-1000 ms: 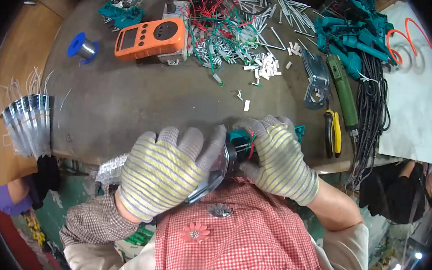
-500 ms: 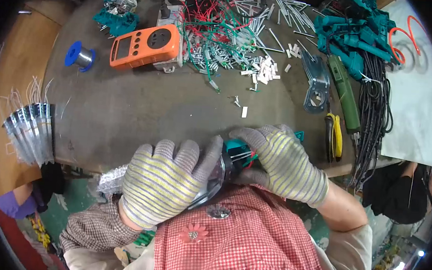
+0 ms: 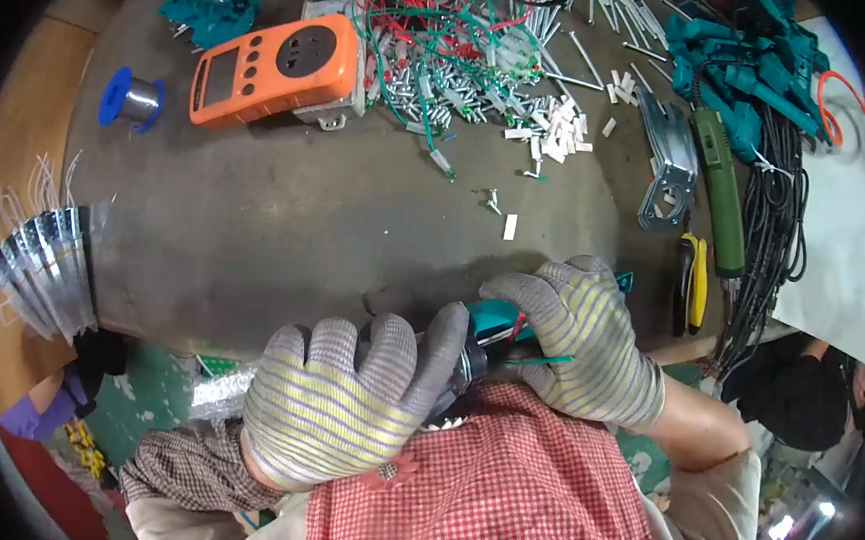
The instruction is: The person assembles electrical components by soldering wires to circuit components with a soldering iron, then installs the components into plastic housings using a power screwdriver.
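Observation:
My left hand (image 3: 338,404), in a grey glove with yellow stripes, is wrapped over a teal-and-black power tool (image 3: 497,318) held at the table's near edge, against my red checked apron. A silver, foil-like tube (image 3: 223,393) sticks out to the left beyond that hand. My right hand (image 3: 588,346), gloved alike, grips the teal housing at its right end, with thumb and fingers on either side. Between the hands lie a black collar (image 3: 469,363), a short red wire (image 3: 519,326) and a green wire (image 3: 547,360). The gloves cover much of the tool.
Beyond the hands lie an orange socket meter (image 3: 276,70), a blue solder spool (image 3: 131,100) and heaped wires, screws and white pieces (image 3: 563,129). At right are metal brackets (image 3: 667,176), a green electric screwdriver (image 3: 719,195), yellow-black cutters (image 3: 690,285), black cables (image 3: 772,224) and teal shells (image 3: 757,72).
The black collar now sits lower and has turned between my hands. The pale wires seen there before are hidden, and a green one shows. The whole view has shifted slightly.

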`<state>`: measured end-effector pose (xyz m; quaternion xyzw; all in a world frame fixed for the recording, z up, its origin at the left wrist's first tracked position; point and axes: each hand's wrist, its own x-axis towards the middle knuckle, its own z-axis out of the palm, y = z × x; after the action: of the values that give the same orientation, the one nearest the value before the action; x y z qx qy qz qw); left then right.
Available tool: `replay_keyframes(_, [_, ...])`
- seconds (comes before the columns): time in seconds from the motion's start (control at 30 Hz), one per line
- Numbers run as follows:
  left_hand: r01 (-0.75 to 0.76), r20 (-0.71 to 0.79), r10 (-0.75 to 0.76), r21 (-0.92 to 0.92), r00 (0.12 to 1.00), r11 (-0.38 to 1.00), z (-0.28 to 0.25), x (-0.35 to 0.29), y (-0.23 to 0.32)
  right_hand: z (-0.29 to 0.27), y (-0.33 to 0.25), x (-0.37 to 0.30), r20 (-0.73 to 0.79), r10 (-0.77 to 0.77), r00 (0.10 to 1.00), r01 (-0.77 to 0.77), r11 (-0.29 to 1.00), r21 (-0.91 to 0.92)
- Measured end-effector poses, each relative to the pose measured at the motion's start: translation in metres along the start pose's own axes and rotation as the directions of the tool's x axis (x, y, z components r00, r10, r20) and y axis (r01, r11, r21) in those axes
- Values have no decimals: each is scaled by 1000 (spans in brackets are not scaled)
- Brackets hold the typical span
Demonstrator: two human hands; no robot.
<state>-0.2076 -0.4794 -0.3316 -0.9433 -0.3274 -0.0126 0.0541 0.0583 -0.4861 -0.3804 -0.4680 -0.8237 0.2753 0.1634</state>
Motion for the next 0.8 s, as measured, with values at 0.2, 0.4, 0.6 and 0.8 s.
replay_keyframes(0.2, [26,31,-26,4,999,1000,-2,3,0,1,4,1,-49,-67,997,68,998,13])
replay_keyframes(0.4, [83,-36,-85,-59,996,995,3,-4,-9,-19,-6,3,164,64,984,-73,996,52])
replay_keyframes(0.6, [55,122,-5,-409,993,911,-16,-44,-52,-67,-29,23,610,30,792,-198,957,210])
replay_keyframes(0.8, [398,-207,-457,-271,865,877,-34,-110,-122,-4,-74,46,559,25,828,-420,688,591])
